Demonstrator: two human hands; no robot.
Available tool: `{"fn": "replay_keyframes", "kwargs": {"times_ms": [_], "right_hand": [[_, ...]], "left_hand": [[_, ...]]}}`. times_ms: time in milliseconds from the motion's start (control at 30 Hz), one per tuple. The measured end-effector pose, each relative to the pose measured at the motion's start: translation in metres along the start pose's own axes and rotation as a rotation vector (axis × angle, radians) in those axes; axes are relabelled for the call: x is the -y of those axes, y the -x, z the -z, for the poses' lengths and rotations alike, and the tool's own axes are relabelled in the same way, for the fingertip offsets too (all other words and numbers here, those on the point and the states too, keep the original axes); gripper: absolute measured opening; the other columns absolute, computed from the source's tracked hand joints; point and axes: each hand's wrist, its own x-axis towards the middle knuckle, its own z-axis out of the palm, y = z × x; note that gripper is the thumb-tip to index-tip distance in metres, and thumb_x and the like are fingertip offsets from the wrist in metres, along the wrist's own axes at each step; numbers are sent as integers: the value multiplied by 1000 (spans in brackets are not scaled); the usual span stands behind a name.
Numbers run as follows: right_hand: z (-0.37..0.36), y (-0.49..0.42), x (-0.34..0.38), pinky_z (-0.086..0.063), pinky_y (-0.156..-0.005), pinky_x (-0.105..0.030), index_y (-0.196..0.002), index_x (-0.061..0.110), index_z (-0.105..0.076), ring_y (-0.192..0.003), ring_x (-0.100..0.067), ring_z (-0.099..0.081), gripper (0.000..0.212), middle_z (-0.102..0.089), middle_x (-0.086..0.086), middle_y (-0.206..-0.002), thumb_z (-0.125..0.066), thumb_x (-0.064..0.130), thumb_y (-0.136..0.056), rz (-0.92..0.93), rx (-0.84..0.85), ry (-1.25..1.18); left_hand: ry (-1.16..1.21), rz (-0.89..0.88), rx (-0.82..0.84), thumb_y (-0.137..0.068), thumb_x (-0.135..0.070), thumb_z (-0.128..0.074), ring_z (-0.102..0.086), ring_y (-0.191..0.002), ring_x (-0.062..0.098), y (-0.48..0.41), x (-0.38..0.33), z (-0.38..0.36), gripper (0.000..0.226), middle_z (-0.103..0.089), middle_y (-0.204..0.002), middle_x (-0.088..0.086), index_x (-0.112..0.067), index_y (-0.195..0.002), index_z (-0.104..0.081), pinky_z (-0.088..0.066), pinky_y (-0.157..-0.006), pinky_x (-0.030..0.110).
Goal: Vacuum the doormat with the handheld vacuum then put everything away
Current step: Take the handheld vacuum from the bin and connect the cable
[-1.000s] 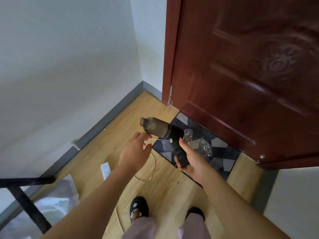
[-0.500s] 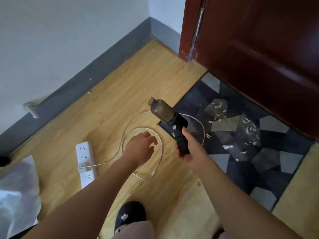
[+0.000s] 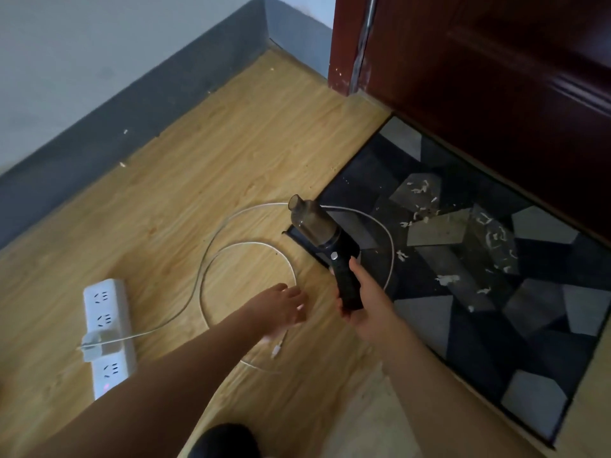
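My right hand [image 3: 365, 300] grips the black handle of the handheld vacuum [image 3: 325, 241], whose smoky clear dust cup points up and left over the doormat's left corner. The doormat [image 3: 469, 292], dark with grey geometric patches, lies before the door and carries several white scraps. A white charging cable [image 3: 246, 247] loops on the wood floor and over the mat's edge. My left hand [image 3: 281, 307] reaches down with fingers spread just above the cable's loose plug end [image 3: 276, 350], blurred and holding nothing.
A white power strip [image 3: 107, 328] lies on the floor at the left with a white charger [image 3: 96, 342] plugged in. The dark red door [image 3: 496, 77] stands behind the mat. A grey skirting board [image 3: 132, 120] lines the wall. My black slipper [image 3: 224, 441] shows at the bottom.
The view has tilted down toward the floor. My left hand has dropped lower, toward the cable's loose end. The vacuum stays in my right hand.
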Motion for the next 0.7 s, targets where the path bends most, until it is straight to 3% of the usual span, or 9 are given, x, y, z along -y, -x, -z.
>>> {"fn": "replay_keyframes", "kwargs": {"times_ms": [167, 333, 500, 600, 700], "right_hand": [[4, -4, -1, -43, -44, -24, -102, 8, -66, -50, -14, -52, 44, -58, -3, -57, -58, 50, -91, 27, 9, 54], [0, 0, 1, -41, -50, -26, -113, 7, -64, -50, -14, -50, 46, -56, -4, -58, -55, 48, -93, 55, 57, 35], [-1, 1, 0, -42, -49, -24, -125, 6, -61, -49, -13, -52, 51, -57, -5, -62, -57, 46, -93, 65, 112, 38], [0, 3, 7, -42, -46, -24, -122, 6, -61, -47, -13, -52, 48, -57, -6, -62, -57, 44, -93, 84, 128, 35], [-3, 5, 11, -42, -44, -23, -120, 7, -61, -47, -14, -53, 46, -56, -8, -64, -58, 43, -92, 96, 154, -5]], "left_hand": [[-52, 14, -54, -86, -13, -61, -53, -105, 28, -1, 13, -4, 16, -59, -111, 9, -13, -101, -67, -49, -85, 39], [85, 149, -31, -93, -29, -53, -48, -107, 23, 9, 18, -4, 25, -55, -112, 3, -15, -113, -59, -41, -97, 36], [516, 410, -257, -101, -29, -39, -60, -100, 24, 18, 16, 11, 25, -63, -112, 2, -18, -121, -50, -49, -80, 34], [617, 491, -405, -100, -22, -39, -63, -102, 21, 20, 18, 20, 37, -62, -120, -4, -28, -136, -43, -51, -77, 33], [690, 580, -520, -100, -26, -36, -61, -106, 17, 21, 18, 33, 38, -61, -118, -10, -34, -136, -45, -50, -78, 34]]}}
